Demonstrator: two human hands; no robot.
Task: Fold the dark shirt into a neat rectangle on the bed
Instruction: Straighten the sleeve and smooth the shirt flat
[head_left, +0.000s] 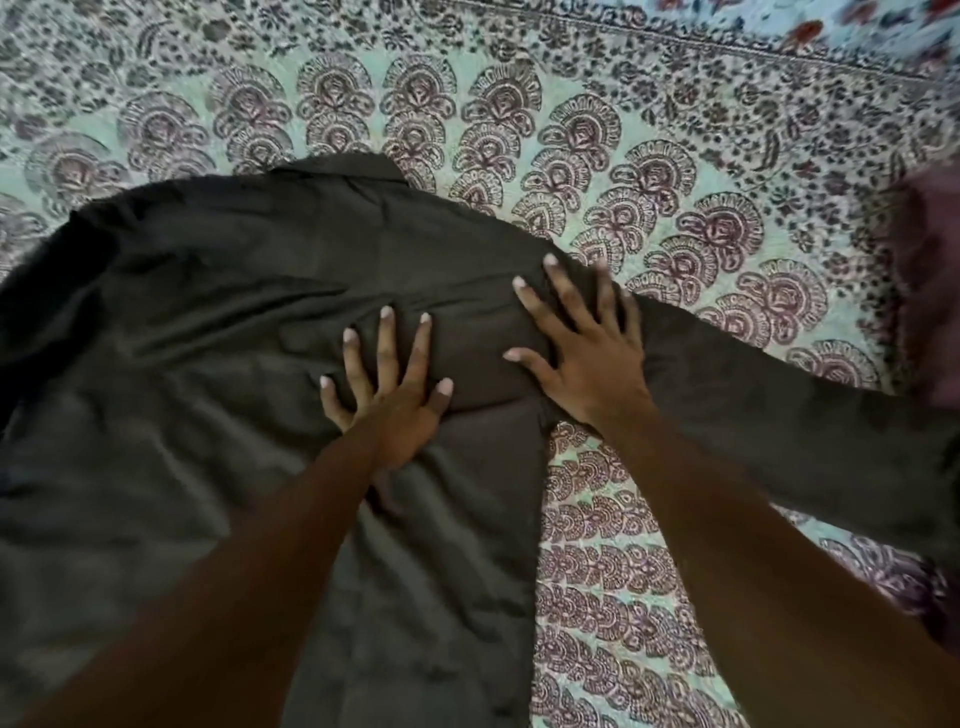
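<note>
The dark shirt (218, 312) lies spread on the bed, back side up, collar at the far edge and wrinkled across the middle. One sleeve runs out to the right toward the frame's edge. My left hand (395, 389) presses flat on the shirt's body with fingers spread. My right hand (587, 343) rests flat, fingers spread, on the shoulder where that sleeve joins. Neither hand grips the cloth.
The bed is covered by a pale green bedspread (649, 171) with maroon paisley print. A dark reddish blurred object (930, 291) sits at the right edge. Bare bedspread shows beyond the collar and below the right sleeve.
</note>
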